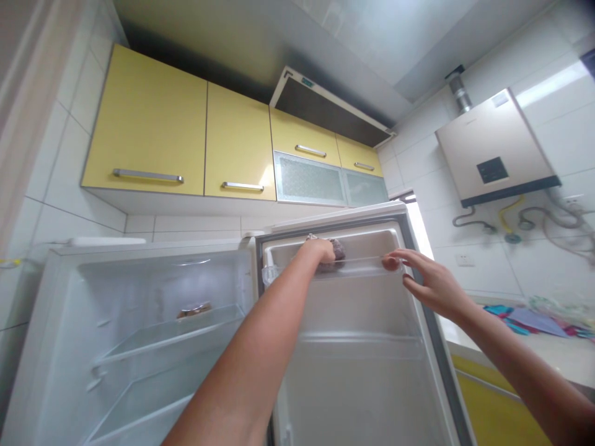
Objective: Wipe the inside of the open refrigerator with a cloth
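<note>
An open fridge door (pixel 357 384) faces me, with a clear shelf (pixel 367 266) near its top. My left hand (pixel 321 249) reaches over this shelf, its fingers closed on a crumpled dark brownish cloth (pixel 338 251), partly hidden by the hand. At the shelf's right end is my right hand (pixel 430 282), thumb and fingers apart. Its fingertips are near or touching the shelf's end. A small reddish-brown round shape shows there; I cannot tell whether it is a thing or the fingertips seen through the plastic.
Left of the door stands the open fridge compartment (pixel 60 347) with glass shelves. A small brown packet (pixel 194 310) lies on the upper one. Yellow wall cabinets (pixel 158 124) hang above. At right are a water heater (pixel 497 148) and a counter with colourful cloths (pixel 534 321).
</note>
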